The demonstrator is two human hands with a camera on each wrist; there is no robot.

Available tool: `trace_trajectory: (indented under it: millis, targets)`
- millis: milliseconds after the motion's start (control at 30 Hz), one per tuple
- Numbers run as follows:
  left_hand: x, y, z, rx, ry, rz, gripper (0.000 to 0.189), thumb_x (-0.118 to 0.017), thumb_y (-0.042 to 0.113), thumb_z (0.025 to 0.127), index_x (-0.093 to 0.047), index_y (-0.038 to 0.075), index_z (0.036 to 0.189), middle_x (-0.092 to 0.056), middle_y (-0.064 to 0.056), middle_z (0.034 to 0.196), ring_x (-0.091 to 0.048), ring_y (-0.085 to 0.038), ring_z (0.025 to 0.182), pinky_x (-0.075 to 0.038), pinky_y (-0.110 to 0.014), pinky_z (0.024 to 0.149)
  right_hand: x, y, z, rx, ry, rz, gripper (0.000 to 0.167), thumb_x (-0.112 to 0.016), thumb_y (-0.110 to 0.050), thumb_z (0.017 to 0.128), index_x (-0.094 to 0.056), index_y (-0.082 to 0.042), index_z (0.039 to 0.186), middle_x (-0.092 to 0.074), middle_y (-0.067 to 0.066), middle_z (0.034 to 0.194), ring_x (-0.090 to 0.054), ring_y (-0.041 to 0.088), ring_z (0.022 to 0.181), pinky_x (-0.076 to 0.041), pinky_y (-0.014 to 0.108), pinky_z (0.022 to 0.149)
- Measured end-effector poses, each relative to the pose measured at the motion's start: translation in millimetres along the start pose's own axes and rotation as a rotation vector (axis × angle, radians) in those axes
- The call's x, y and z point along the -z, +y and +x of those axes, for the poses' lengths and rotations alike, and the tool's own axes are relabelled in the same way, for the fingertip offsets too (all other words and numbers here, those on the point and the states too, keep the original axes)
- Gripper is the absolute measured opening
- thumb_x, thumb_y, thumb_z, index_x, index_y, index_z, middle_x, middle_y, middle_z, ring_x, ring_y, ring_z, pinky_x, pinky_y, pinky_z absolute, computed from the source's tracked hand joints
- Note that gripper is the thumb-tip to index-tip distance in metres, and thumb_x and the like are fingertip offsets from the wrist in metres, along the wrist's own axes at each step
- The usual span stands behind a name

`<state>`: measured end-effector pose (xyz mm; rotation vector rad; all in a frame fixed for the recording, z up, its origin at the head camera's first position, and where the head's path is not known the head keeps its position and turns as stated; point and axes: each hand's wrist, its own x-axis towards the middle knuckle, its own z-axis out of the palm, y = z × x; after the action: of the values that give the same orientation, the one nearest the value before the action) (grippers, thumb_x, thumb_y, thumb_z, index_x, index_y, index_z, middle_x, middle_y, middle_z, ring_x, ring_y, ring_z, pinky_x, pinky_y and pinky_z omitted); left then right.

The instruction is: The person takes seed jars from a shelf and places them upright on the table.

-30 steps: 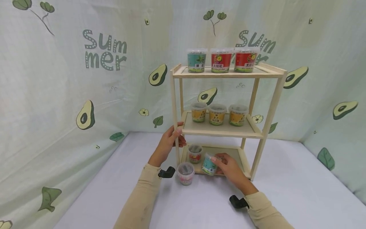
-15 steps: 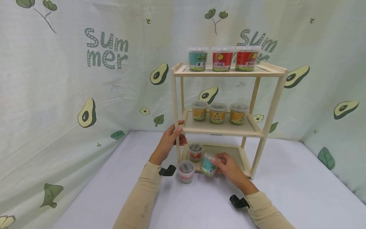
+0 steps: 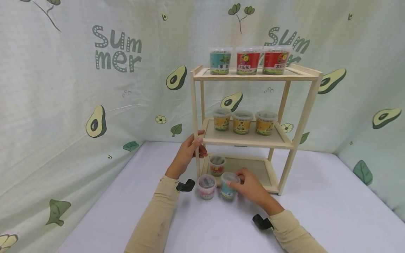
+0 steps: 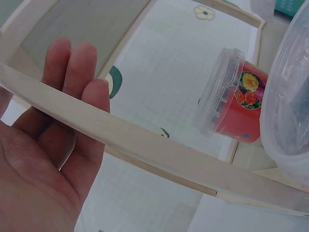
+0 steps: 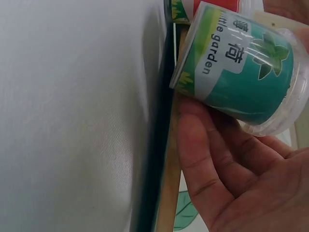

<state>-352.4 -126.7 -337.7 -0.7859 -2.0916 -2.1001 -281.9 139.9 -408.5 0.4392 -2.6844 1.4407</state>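
At the front left post [image 3: 194,105]: the left hand [image 3: 186,154] grips the wood near the middle shelf [image 3: 246,143], its fingers passing behind the post and showing on the far side in the left wrist view.
Mint cup: a teal clear-lidded cup [image 3: 227,190] is grasped by the right hand [image 3: 253,188], just in front of the bottom shelf [image 3: 248,165]; the right wrist view shows a leaf picture and the word "garden" on its label. Whether its base touches the table [image 3: 215,228], I cannot tell.
Pink cup: a pink-labelled cup [image 3: 206,191] is upright just left of the teal one, near the post's foot.
Bottom shelf: a red flower-labelled cup [image 3: 217,170] stands toward the left side, behind the pink and teal cups.
Middle shelf: three yellow-orange cups [image 3: 242,123] stand upright in a row, lids on.
Top shelf: a second mint cup [image 3: 220,62] stands at left, with two red cups [image 3: 248,62] to its right.
Backdrop: pale cloth [image 3: 133,88] printed with avocados, leaves and "summer" hangs behind the rack.
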Motion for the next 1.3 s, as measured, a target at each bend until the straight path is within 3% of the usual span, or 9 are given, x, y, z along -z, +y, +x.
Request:
trace_trajectory:
  millis: [267,467,700,1033,1167,1300]
  targets:
    - [-1.2,-2.7,0.4,-0.026,0.008,-0.013,0.046,-0.053,0.037,0.105,-0.049,0.018,0.146,-0.064,-0.014,0.083,-0.067,-0.024,0.076,-0.057,-0.037,0.074,-6,-7,-1.5,0.056,-0.04,-0.102,0.085,-0.075,-0.047,0.088,-0.042,0.004,0.147,-0.06,0.02,0.131,-0.059,0.031,0.115,-0.05,0.048,0.091]
    - [1.1,-4.4,-2.5,-0.021,0.01,-0.008,0.046,-0.052,0.037,0.105,-0.048,0.018,0.147,-0.064,-0.014,0.083,-0.067,-0.025,0.075,-0.057,-0.037,0.074,-9,-13,-4.3,0.059,-0.074,-0.176,0.074,-0.077,-0.048,0.085,-0.057,0.001,0.136,-0.065,0.01,0.123,-0.062,0.022,0.106,-0.051,0.044,0.086]
    - [1.2,-1.5,-1.2,-0.019,-0.001,-0.002,0.044,-0.049,0.032,0.107,-0.046,0.017,0.149,-0.063,-0.021,0.087,-0.067,-0.026,0.077,-0.057,-0.038,0.075,-10,-20,-6.9,0.041,-0.061,-0.269,0.075,-0.079,-0.057,0.08,-0.058,-0.004,0.129,-0.067,0.007,0.116,-0.063,0.023,0.103,-0.052,0.045,0.084]
    - [-2.4,13.7,-3.6,0.003,-0.033,0.011,0.047,-0.045,0.023,0.108,-0.04,0.006,0.152,-0.062,-0.028,0.089,-0.066,-0.032,0.081,-0.057,-0.045,0.08,-14,-17,-6.0,0.064,-0.043,-0.351,0.084,-0.075,-0.064,0.08,-0.054,-0.007,0.137,-0.065,0.011,0.126,-0.063,0.029,0.111,-0.052,0.049,0.088]
    - [-0.3,9.7,-3.6,-0.006,-0.031,0.016,0.047,-0.045,0.025,0.109,-0.04,0.007,0.152,-0.062,-0.027,0.088,-0.066,-0.034,0.081,-0.057,-0.045,0.079,-15,-16,-4.8,0.089,-0.064,-0.382,0.086,-0.071,-0.068,0.081,-0.054,-0.007,0.139,-0.063,0.01,0.131,-0.061,0.03,0.116,-0.051,0.05,0.092]
    - [1.1,0.8,0.2,-0.007,-0.02,0.008,0.046,-0.046,0.029,0.108,-0.042,0.013,0.152,-0.063,-0.024,0.088,-0.067,-0.03,0.079,-0.057,-0.042,0.078,-11,-16,-5.6,0.097,-0.081,-0.372,0.079,-0.07,-0.061,0.085,-0.054,-0.007,0.14,-0.062,0.008,0.132,-0.06,0.029,0.119,-0.049,0.05,0.094]
